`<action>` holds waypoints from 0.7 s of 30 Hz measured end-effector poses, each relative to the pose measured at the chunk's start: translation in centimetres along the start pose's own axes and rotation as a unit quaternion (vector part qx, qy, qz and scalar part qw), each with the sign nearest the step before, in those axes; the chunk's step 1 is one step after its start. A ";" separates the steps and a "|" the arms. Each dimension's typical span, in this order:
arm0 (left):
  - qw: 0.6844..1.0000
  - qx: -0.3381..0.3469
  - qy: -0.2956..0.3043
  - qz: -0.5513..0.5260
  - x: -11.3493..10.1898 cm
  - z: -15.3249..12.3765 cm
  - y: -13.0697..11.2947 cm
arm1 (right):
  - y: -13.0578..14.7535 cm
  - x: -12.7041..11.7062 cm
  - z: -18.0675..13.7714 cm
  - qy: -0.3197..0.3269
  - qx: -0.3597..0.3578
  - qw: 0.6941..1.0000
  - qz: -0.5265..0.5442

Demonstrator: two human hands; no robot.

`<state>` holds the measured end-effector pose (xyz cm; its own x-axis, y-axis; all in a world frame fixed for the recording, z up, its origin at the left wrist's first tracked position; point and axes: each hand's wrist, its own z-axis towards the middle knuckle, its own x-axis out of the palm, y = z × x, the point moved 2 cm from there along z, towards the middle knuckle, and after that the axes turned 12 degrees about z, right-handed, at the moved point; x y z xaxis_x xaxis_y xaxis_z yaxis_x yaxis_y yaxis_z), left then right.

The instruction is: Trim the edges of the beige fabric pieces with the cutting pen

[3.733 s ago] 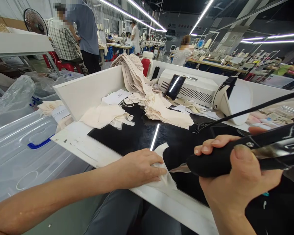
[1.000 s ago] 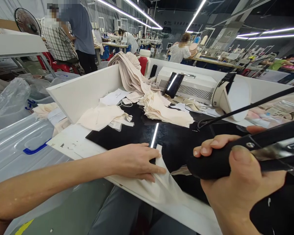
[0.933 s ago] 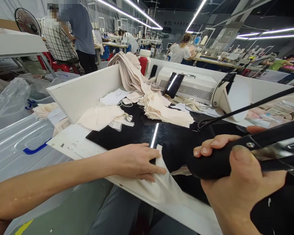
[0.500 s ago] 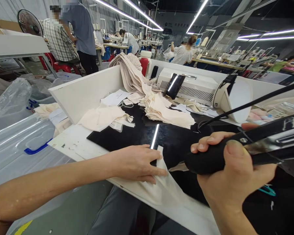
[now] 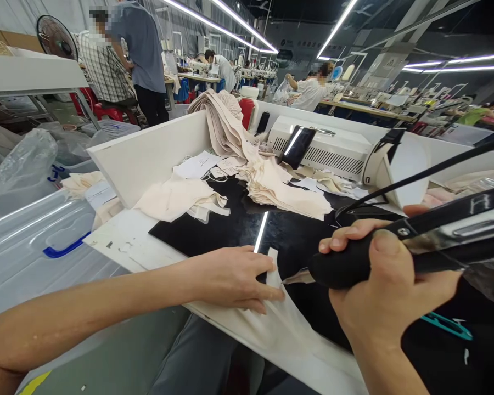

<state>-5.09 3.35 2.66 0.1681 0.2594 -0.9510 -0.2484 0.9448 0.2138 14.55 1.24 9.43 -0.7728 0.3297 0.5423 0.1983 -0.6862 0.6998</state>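
My left hand lies flat with fingers stretched on a cream fabric piece at the near edge of the black work surface. My right hand is wrapped round the black handle of a corded hand tool. The tool's metal tip points left and touches the fabric right by my left fingertips. The fabric hangs over the white table edge toward my lap.
Stacks of cream fabric pieces and paper slips lie at the back of the table, by a white machine and a white stand. Clear plastic bins stand at left. Teal snips lie at right. Other people work beyond.
The fabric has been drawn toward me and now hangs over the table edge. My left hand went from bunching it to pressing it flat. The tool stays at the fabric's edge.
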 end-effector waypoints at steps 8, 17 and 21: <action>0.999 0.005 -0.030 -0.009 0.2 0.0 0.1 | -0.5 0.2 0.4 0.000 -0.010 1.000 0.012; 0.999 0.001 -0.024 -0.021 0.2 -0.2 0.1 | -1.1 0.3 0.7 -0.007 -0.001 1.000 0.023; 0.998 -0.026 -0.022 -0.051 0.4 0.0 0.2 | -1.0 -0.5 1.4 -0.002 -0.026 1.000 0.009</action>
<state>-5.08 3.63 2.33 0.2369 0.1715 -0.9563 -0.2758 0.9557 0.1031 15.58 2.64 9.05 -0.7673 0.3199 0.5558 0.1803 -0.7242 0.6656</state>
